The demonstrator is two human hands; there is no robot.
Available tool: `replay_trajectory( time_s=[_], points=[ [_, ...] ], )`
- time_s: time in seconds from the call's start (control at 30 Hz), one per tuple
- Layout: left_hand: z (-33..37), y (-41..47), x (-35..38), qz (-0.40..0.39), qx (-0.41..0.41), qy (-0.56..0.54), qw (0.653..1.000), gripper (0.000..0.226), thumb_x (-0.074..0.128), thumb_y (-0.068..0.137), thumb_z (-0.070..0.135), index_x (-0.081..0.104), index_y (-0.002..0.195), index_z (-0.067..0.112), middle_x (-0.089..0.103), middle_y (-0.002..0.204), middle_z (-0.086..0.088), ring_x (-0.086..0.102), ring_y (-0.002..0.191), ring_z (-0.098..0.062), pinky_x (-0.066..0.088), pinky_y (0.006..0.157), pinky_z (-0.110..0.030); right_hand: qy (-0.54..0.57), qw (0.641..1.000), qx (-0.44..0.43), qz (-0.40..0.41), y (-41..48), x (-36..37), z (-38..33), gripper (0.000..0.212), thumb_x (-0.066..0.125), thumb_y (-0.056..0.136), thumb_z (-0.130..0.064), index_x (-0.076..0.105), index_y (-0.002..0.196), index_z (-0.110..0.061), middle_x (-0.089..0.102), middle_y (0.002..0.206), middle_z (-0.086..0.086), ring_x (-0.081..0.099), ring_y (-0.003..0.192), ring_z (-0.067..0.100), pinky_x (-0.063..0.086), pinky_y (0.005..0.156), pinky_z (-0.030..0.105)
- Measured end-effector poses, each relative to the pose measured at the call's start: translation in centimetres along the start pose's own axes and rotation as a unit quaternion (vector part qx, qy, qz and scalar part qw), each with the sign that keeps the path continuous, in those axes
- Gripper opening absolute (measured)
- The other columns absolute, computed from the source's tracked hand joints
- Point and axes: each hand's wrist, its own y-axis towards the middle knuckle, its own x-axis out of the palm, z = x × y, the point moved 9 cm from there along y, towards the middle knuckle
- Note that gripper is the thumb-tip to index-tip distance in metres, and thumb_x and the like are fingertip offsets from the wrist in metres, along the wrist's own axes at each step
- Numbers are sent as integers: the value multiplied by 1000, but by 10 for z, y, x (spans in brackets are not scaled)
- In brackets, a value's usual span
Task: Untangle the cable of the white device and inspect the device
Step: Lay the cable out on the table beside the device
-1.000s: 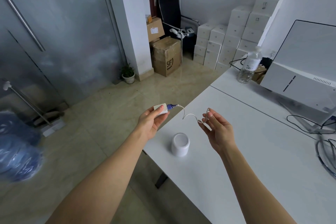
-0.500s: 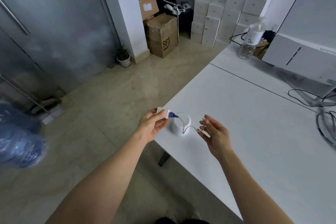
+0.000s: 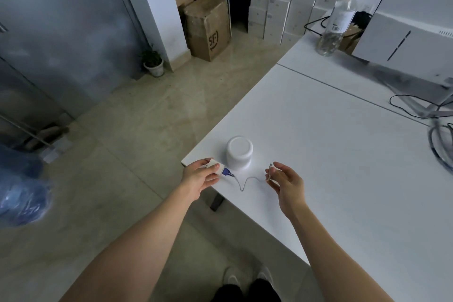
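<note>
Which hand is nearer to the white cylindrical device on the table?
Left. The left hand, holding the small white adapter, sits just beside the white cylindrical device at its lower left. The right hand, pinching the cable end, is farther off to its lower right.

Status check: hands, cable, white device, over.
Left hand pinching adapter; right hand pinching cable plug end. Cable slack between, no knots visible. White device standing on table, untouched. Nothing obstructing.

Left hand [image 3: 199, 177] and right hand [image 3: 286, 181] pinch (2 forearms outstretched).
</note>
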Motion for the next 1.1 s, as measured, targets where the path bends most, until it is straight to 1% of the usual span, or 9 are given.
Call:
replay_trajectory(
  time_s=[0.1, 0.23, 0.37, 0.43, 0.57, 0.67, 0.77, 0.9, 1.1],
  points=[
    [-4, 11, 0, 18, 6, 24, 1000, 36, 75, 73, 3, 60, 105, 8, 61, 121, -17, 68, 82, -27, 56, 66, -29, -31, 999, -5, 17, 10, -4, 8, 22, 58, 88, 0, 59, 110, -2, 68, 84, 12, 64, 80, 24, 54, 79, 34],
    [-3, 22, -2, 55, 29, 61, 996, 37, 77, 70, -1, 58, 101, 3, 58, 115, -16, 66, 81, -29, 55, 69, -30, -96, 994, -25, 46, 22, -10, 10, 21, 57, 88, -2, 61, 109, -4, 69, 81, 6, 64, 83, 22, 52, 82, 32],
    [-2, 30, -2, 74, 48, 86, 992, 36, 78, 68, 0, 56, 97, 0, 60, 105, -21, 64, 83, -30, 55, 79, -34, -129, 989, -31, 59, 27, -12, 10, 18, 55, 89, -4, 60, 106, -7, 69, 80, 1, 63, 86, 11, 44, 74, 14],
    [-3, 32, -1, 77, 51, 88, 992, 36, 78, 68, -1, 57, 98, -1, 61, 102, -21, 63, 82, -29, 55, 79, -35, -139, 988, -23, 66, 29, -13, 13, 18, 56, 89, -4, 62, 105, -5, 69, 85, 5, 62, 84, 11, 42, 71, 12],
    [0, 33, 1, 89, 65, 114, 987, 36, 78, 69, 0, 57, 97, 0, 59, 100, -18, 61, 78, -28, 57, 60, -25, -173, 981, 1, 83, 36, -16, 24, 16, 61, 86, -8, 68, 100, -3, 63, 73, 0, 53, 66, 11, 41, 63, 17],
    [2, 33, 4, 93, 68, 139, 984, 37, 79, 69, 3, 58, 100, -1, 57, 88, -11, 60, 68, -23, 54, 48, -18, -180, 980, 14, 82, 39, -16, 31, 14, 61, 86, -7, 69, 97, -2, 57, 64, 1, 45, 55, 14, 40, 54, 19],
    [3, 33, 6, 99, 75, 166, 978, 44, 79, 70, 5, 59, 108, -3, 49, 77, -2, 56, 61, -15, 54, 49, -18, -177, 981, 17, 80, 41, -15, 33, 14, 61, 86, -6, 68, 96, -1, 57, 65, 6, 47, 55, 17, 42, 52, 22],
    [5, 33, 5, 113, 78, 164, 977, 53, 79, 70, 6, 54, 115, -1, 47, 79, 0, 57, 80, -26, 53, 48, -19, -194, 977, 16, 90, 46, -16, 32, 11, 60, 87, -7, 67, 94, -4, 60, 66, 6, 51, 56, 18, 45, 49, 22],
    [3, 33, 4, 116, 67, 162, 978, 52, 79, 70, 7, 54, 115, -1, 48, 80, -2, 57, 82, -27, 53, 54, -24, -223, 969, 16, 101, 49, -17, 33, 12, 60, 87, -8, 68, 94, -2, 61, 66, 8, 53, 55, 18, 45, 49, 23]
  ],
)
